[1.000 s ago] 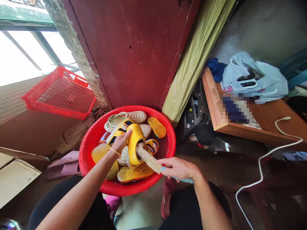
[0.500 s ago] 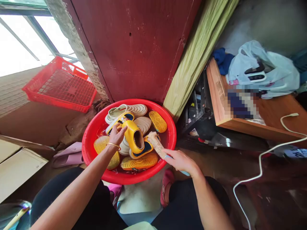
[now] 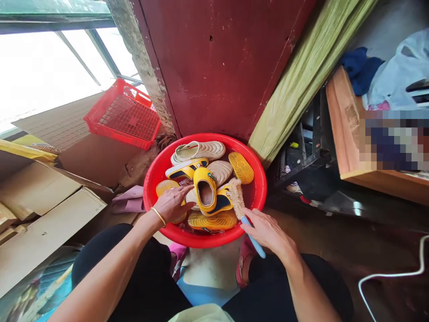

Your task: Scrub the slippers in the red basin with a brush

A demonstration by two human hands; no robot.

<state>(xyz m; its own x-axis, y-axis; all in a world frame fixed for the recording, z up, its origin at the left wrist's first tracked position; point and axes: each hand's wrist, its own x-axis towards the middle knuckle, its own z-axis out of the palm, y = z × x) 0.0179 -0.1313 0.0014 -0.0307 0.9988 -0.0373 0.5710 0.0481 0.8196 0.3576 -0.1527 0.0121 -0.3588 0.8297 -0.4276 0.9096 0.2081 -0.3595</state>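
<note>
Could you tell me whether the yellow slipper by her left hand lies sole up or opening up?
Opening up: the yellow slipper shows its dark foot hole.

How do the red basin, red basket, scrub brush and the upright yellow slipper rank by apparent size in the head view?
1. red basin
2. red basket, farther away, so unsure
3. scrub brush and yellow slipper look alike

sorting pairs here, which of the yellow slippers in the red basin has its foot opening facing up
The plain yellow rubber slipper at the middle of the red plastic basin, beside the brush. Its opening faces up; the other yellow ones show ribbed soles or lie sideways.
</note>
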